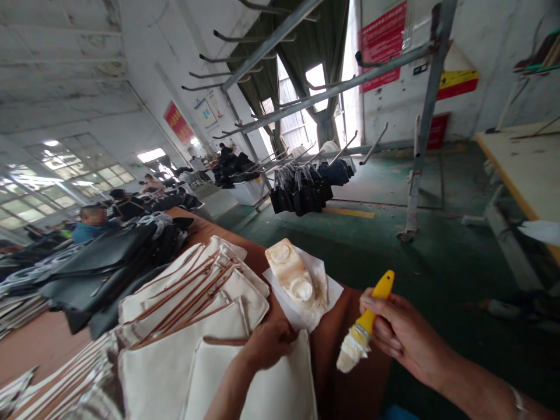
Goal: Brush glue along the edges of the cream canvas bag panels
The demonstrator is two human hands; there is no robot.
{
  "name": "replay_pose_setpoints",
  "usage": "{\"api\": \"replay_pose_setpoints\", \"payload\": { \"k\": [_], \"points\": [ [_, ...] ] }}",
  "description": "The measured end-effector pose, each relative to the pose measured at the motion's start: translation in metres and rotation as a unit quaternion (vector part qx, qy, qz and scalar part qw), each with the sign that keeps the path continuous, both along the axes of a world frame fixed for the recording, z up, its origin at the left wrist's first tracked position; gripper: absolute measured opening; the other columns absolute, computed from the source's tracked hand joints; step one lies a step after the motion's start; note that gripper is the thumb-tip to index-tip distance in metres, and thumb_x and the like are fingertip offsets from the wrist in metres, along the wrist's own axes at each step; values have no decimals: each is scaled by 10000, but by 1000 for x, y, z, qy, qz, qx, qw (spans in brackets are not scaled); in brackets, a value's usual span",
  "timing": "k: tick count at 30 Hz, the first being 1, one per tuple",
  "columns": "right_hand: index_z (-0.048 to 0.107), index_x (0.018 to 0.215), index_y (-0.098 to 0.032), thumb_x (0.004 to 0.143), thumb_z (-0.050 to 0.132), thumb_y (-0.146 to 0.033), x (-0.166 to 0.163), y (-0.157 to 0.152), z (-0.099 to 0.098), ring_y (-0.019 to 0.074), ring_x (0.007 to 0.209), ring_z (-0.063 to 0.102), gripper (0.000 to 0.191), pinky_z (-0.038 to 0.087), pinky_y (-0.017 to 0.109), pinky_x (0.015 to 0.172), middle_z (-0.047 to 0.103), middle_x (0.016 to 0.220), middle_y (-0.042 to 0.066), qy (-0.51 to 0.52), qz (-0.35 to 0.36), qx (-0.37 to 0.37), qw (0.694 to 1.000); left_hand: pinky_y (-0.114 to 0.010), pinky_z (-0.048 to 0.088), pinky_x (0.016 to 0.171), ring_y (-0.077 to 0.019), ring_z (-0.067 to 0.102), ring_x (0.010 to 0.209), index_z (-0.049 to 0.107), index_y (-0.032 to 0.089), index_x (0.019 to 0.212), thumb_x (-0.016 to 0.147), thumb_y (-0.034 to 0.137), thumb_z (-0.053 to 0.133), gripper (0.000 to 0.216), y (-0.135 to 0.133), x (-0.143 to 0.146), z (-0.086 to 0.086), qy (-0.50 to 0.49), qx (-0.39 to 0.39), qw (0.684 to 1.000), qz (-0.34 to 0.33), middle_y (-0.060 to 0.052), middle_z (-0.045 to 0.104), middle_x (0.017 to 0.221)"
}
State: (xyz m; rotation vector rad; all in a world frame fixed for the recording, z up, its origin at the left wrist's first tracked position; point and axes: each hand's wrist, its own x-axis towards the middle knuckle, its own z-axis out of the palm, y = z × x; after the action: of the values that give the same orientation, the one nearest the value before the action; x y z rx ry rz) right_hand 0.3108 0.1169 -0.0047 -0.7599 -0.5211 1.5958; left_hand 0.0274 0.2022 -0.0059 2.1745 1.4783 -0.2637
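Note:
My right hand grips a brush by its yellow handle. The bristles point down and left, coated with a white paste. My left hand is closed at the upper edge of the nearest white bag piece, its fingertips partly hidden. More white bag pieces with brown edges overlap beside and behind it. Just beyond my left hand, a stained, cream-coloured container with white paste around its opening rests on a white sheet.
Brown covering lies over the table. Black bags are piled at the left, with a person behind them. Past the table stands a metal rack with dark handbags hanging low. A pale table is at the right.

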Motion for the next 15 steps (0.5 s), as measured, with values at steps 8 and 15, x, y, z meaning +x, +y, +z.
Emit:
{"api": "replay_pose_setpoints", "payload": {
  "k": [8,15],
  "points": [
    [536,838,-189,882,688,-369,-28,5,12,46,315,231,240,173,164,325,384,418,-109,-24,28,49,998,-224,357,671,-136,529,752,606,176,756,799,185,488,126,-63,-16,57,-112,40,992,53,30,567,757],
    [520,870,-186,929,595,-461,-66,-15,55,71,357,284,290,236,195,364,393,441,-106,-194,40,178,964,-232,343,659,-140,520,731,656,174,773,836,251,511,176,-121,-11,94,-187,58,969,148,24,525,760]
  ]
}}
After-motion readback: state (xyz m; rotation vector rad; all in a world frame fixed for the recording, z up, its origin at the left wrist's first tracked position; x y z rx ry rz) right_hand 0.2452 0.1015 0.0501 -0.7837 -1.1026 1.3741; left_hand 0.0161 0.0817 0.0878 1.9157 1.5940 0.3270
